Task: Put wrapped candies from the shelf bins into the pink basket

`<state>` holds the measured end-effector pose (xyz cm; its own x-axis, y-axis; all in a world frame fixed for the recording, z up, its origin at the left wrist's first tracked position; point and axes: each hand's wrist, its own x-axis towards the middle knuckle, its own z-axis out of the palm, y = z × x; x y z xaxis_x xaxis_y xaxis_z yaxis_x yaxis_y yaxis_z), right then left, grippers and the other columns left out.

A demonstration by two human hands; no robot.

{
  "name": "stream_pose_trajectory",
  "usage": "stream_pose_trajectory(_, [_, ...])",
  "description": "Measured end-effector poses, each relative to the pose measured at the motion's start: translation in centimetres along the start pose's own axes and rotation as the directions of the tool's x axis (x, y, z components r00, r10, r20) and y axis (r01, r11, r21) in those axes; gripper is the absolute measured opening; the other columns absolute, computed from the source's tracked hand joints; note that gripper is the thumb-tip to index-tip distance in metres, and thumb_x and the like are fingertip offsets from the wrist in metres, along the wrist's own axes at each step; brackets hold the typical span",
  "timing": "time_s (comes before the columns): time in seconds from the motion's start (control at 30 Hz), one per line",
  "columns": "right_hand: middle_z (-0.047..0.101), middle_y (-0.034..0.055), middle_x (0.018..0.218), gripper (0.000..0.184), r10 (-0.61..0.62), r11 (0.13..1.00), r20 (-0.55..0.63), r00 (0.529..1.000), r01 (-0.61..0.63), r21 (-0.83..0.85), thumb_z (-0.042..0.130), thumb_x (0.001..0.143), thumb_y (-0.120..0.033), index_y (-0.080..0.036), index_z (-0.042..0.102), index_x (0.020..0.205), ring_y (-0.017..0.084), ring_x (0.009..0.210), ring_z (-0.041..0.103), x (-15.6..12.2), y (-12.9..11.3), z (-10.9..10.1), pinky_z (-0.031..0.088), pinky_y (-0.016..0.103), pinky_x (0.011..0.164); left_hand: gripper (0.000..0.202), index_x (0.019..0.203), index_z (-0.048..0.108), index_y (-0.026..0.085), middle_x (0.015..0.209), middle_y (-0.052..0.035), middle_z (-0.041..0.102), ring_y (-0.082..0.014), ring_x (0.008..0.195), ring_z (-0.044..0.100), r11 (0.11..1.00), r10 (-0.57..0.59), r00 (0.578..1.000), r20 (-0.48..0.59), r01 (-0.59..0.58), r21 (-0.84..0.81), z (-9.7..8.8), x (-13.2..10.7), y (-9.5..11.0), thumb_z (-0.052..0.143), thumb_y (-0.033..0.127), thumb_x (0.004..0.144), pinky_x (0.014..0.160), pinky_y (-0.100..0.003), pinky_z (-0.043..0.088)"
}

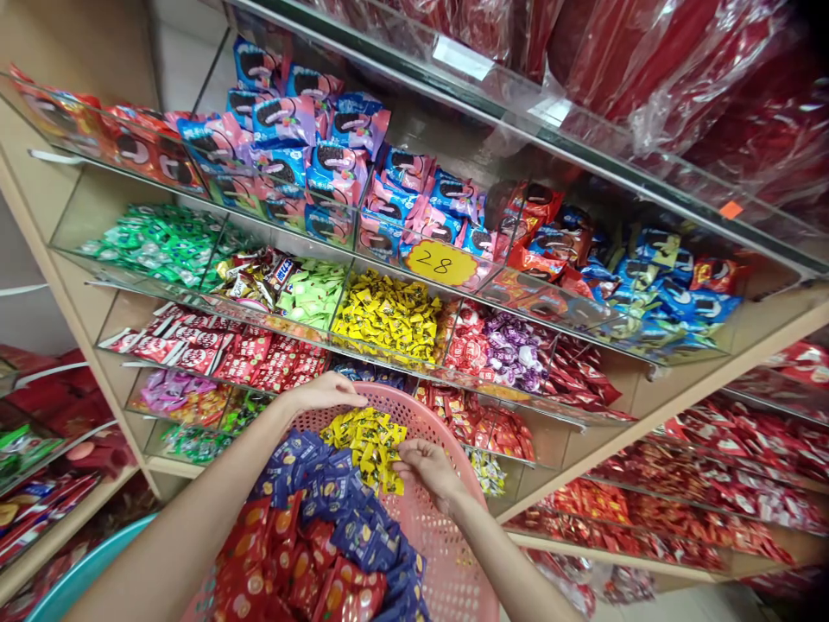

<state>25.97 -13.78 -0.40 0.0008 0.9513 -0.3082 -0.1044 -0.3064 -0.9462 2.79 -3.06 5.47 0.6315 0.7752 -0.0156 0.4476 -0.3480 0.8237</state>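
Haphazardly, yellow packets lie with long axes crossing.

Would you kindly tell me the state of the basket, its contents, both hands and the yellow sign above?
Pink perforated basket: open, partly filled
Yellow packets: loosely heaped in it
Dark blue packets: loosely heaped, between yellow and red
Red packets: loosely heaped
Left hand: at the basket's rim
Right hand: fingers curled at the yellow packets
Yellow sign: facing outward, reading 28
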Motion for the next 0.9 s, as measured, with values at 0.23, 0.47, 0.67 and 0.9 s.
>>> stream_pose_trajectory(0.23, [0.062,0.0025,0.062,0.025,0.122,0.983,-0.012,0.992,-0.119,0.141,0.071,0.053,-0.025,-0.013,0.057,0.07,0.013,0.059,0.062,0.2,0.3,0.6,0.048,0.02,0.055,0.04,0.073,0.066,0.016,0.078,-0.0006,0.061,-0.014,0.075,0.051,0.999,-0.004,1.0,-0.004,0.004,-0.046,0.1,0.0,-0.2,0.056,0.054,0.062,0.065,-0.021,0.035])
stream_pose_trajectory(0.47, [0.062,0.0022,0.06,0.024,0.128,0.982,-0.04,0.991,-0.121,0.148,0.07,0.054,-0.024,-0.013,0.056,0.07,0.012,0.057,0.061,0.7,0.4,1.1,0.049,0.02,0.055,0.039,0.072,0.066,0.017,0.077,-0.0004,0.061,-0.0139,0.077,0.051,0.999,-0.011,1.0,-0.009,0.01,-0.042,0.1,-0.1,-0.1,0.058,0.054,0.061,0.067,-0.02,0.035])
stream_pose_trajectory(0.67, [0.063,0.003,0.067,0.026,0.146,0.967,0.002,0.989,-0.143,0.211,0.072,0.052,-0.022,-0.013,0.057,0.072,0.012,0.062,0.062,0.6,0.5,1.4,0.049,0.021,0.06,0.04,0.07,0.065,0.017,0.076,-0.0003,0.06,-0.0135,0.075,0.05,0.999,-0.013,1.0,-0.009,0.013,-0.042,0.2,-0.2,0.2,0.057,0.055,0.06,0.065,-0.019,0.035])
stream_pose_trajectory(0.9, [0.062,0.0018,0.063,0.034,0.107,0.963,0.018,0.994,-0.108,0.248,0.075,0.044,-0.019,-0.013,0.056,0.071,0.013,0.065,0.062,0.6,0.9,1.8,0.049,0.021,0.065,0.04,0.072,0.066,0.017,0.076,-0.0003,0.06,-0.0132,0.073,0.05,1.0,-0.001,1.0,-0.018,0.001,-0.029,0.1,-0.3,0.2,0.057,0.055,0.062,0.064,-0.019,0.034])
